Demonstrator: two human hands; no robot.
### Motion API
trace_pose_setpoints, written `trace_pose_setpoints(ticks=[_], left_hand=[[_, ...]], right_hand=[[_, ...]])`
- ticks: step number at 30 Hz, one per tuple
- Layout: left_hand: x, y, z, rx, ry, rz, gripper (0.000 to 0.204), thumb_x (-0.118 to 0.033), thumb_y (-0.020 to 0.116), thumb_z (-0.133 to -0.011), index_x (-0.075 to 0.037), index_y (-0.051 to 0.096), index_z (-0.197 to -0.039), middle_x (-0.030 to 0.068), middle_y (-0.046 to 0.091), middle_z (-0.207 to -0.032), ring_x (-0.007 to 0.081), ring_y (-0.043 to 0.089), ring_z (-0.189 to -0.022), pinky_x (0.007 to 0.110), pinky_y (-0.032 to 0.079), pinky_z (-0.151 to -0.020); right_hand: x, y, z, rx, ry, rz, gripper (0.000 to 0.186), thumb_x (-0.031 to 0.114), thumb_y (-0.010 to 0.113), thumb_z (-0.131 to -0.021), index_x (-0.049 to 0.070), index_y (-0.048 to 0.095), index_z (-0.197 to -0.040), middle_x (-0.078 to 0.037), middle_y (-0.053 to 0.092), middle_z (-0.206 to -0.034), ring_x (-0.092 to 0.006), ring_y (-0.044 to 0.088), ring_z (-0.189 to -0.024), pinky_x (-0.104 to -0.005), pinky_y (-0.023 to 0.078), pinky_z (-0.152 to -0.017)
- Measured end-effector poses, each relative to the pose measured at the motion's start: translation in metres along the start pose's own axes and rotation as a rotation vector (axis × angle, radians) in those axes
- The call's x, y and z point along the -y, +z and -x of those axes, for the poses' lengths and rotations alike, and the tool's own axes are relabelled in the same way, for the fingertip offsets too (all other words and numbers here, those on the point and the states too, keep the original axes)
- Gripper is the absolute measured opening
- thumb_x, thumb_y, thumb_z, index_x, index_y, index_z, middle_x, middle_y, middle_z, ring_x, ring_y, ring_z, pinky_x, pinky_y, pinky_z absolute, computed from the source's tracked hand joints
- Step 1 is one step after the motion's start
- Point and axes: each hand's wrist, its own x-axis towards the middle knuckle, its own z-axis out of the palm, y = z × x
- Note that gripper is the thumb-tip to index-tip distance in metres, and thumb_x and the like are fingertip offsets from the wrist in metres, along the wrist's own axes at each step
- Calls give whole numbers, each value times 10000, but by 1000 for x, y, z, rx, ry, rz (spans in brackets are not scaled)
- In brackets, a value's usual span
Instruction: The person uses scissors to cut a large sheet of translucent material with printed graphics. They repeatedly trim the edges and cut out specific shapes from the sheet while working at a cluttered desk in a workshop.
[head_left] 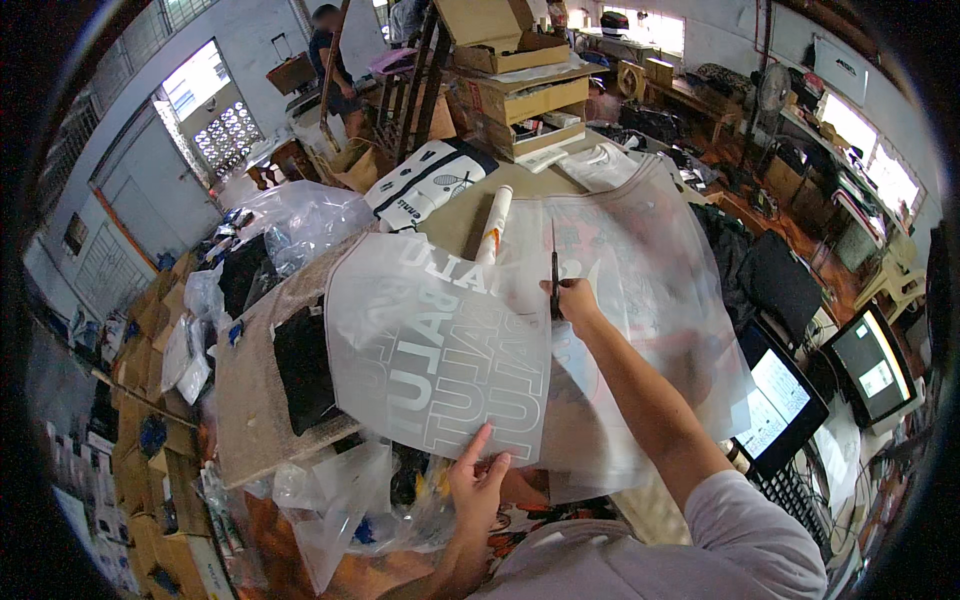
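Pinching the lower edge of a lettered sheet (440,340) over the table (452,215), the left hand (476,482) sits opposite the right hand (574,299), which grips scissors (555,272) beside the sheet's right edge.

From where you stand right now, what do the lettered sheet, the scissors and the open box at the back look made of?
Lettered sheet: probably thin plastic film with a satin sheen, being hazy and translucent.
Scissors: likely metal blades, slim and dark; their finish is too small to judge.
Open box: seemingly cardboard, matte, judging by its brown colour and raised flap.
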Motion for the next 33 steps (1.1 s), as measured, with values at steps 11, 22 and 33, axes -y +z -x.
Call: trace_pose_setpoints(ticks=[11, 22, 33], left_hand=[[21, 17, -75, 16, -104, 864, 604, -100, 531, -823, -128, 244, -1354, 126, 383, -1305, 217, 438, -1122, 345, 357, -929], [53, 115, -55, 479, -201, 489, 712, -127, 572, -818, -152, 150, -1391, 143, 211, -1397, 242, 371, -1184, 382, 290, -988], [6, 128, -108, 156, 418, -311, 460, -45, 611, -768, 55, 454, -1190, 170, 560, -1083, 122, 575, -738, 234, 472, -620]], right_hand=[[-14, -119, 141, -547, -270, -340, 190, 133, 621, -800, -9, 533, -711, -60, 537, -590, -133, 503, -486, -263, 401, -447], [-31, -124, 177, -276, 3, -552, 183, 158, 620, -775, 2, 526, -759, -98, 570, -643, -169, 549, -505, -258, 381, -422], [-52, -131, 178, -264, 101, -629, 219, 211, 610, -787, 14, 516, -792, -79, 557, -649, -173, 539, -508, -263, 401, -445]])
